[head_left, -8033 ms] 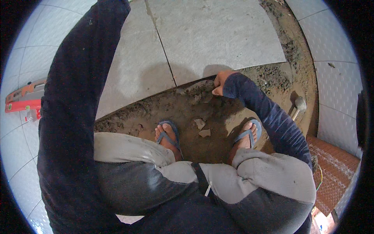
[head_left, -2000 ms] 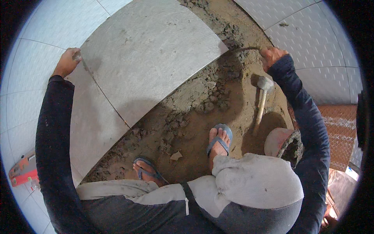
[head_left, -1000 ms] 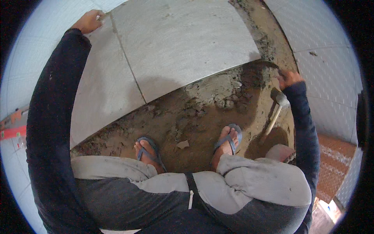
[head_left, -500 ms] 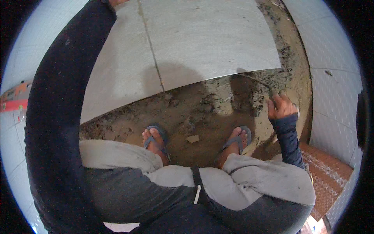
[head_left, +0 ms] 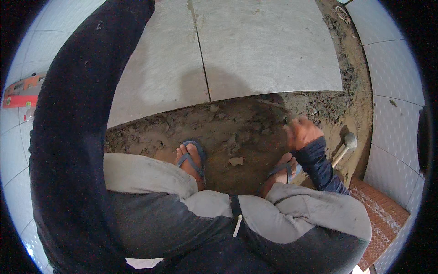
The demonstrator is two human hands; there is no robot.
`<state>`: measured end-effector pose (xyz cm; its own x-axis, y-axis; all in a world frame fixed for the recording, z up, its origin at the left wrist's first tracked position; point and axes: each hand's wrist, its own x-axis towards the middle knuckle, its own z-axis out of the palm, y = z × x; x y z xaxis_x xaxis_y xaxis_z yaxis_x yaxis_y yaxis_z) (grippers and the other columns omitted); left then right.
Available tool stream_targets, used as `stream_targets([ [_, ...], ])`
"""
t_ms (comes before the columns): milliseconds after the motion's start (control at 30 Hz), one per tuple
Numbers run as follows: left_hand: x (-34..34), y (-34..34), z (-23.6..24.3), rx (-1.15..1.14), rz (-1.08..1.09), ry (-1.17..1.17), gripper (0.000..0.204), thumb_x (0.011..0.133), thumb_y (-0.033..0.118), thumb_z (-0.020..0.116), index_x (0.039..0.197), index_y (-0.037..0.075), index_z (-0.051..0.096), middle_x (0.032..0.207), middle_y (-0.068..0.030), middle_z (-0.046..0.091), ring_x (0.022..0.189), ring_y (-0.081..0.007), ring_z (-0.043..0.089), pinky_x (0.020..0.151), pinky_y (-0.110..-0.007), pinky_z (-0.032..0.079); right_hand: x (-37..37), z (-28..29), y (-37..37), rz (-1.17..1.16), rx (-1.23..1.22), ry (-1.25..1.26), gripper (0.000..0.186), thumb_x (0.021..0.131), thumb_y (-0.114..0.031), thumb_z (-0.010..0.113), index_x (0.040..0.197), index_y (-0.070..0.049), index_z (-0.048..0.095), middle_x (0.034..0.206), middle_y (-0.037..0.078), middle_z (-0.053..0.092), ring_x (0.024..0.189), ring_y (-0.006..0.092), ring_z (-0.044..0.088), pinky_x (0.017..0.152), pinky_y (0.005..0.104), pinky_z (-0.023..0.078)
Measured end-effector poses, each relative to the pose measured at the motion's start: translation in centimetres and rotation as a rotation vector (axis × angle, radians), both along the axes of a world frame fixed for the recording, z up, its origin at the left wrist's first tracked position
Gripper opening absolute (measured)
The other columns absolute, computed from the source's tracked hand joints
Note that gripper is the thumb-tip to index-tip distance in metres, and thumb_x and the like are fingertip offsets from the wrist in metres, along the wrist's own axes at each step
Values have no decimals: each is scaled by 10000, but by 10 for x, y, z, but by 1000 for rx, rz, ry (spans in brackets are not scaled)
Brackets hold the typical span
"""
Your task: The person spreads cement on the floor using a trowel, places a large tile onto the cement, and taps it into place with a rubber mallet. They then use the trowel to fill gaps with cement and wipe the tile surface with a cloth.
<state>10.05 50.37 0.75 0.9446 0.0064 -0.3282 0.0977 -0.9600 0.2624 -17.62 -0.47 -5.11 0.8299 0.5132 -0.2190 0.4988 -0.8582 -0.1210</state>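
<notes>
My right hand (head_left: 303,133), blurred by motion, hovers over the dark wet mortar bed (head_left: 246,123) in front of my right foot. Its fingers curl downward, and whatever they grip is not clear. A thin pale streak (head_left: 273,101) shows between this hand and the tile edge. My left arm (head_left: 86,100), in a dark sleeve, reaches forward past the top edge, so the left hand is out of sight. Large grey floor tiles (head_left: 269,50) with a dark joint between them lie ahead of the mortar. Beside my right forearm rests a mallet (head_left: 350,141) with a pale handle.
White wall tiles (head_left: 394,109) rise along the right. A brown patterned mat or panel (head_left: 381,214) lies at the lower right. My sandalled feet (head_left: 194,160) stand in the mortar, with a small broken chip (head_left: 236,161) between them. An orange-red object (head_left: 23,93) is far left.
My right hand has moved left and closer to me, bringing the mallet into sight. My left hand has slipped out at the top, and the floor tiles sit farther right in the picture.
</notes>
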Motion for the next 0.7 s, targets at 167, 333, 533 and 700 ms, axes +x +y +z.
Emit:
stream_targets([
  [167, 12, -32, 4, 194, -147, -84, 432, 836, 190, 695, 1237, 41, 635, 1091, -188, 696, 994, -293, 665, 836, -404, 545, -16, -34, 55, 215, 263, -102, 232, 857, -301, 683, 932, -89, 624, 785, 125, 576, 681, 334, 638, 530, 458, 501],
  [333, 3, -40, 17, 126, -94, -115, 416, 843, 215, 692, 1220, 42, 652, 1092, -185, 701, 1006, -296, 666, 837, -407, 547, -7, -32, 40, 37, 138, -39, 220, 866, -289, 674, 953, -93, 622, 777, 129, 571, 666, 325, 632, 523, 439, 505],
  [533, 2, -41, 13, 159, -132, -47, 422, 833, 244, 688, 1209, 56, 664, 1090, -187, 705, 1024, -302, 667, 857, -419, 543, -14, -33, 56, 223, 244, -134, 178, 885, -264, 645, 922, -94, 609, 768, 118, 569, 637, 310, 627, 527, 432, 512],
  [700, 21, -53, 2, 125, -156, -110, 398, 829, 263, 681, 1167, 53, 682, 1074, -189, 706, 1021, -311, 667, 884, -420, 532, -19, -56, 54, 32, 140, -123, 185, 888, -270, 640, 929, -90, 630, 782, 127, 573, 682, 322, 643, 575, 444, 526],
])
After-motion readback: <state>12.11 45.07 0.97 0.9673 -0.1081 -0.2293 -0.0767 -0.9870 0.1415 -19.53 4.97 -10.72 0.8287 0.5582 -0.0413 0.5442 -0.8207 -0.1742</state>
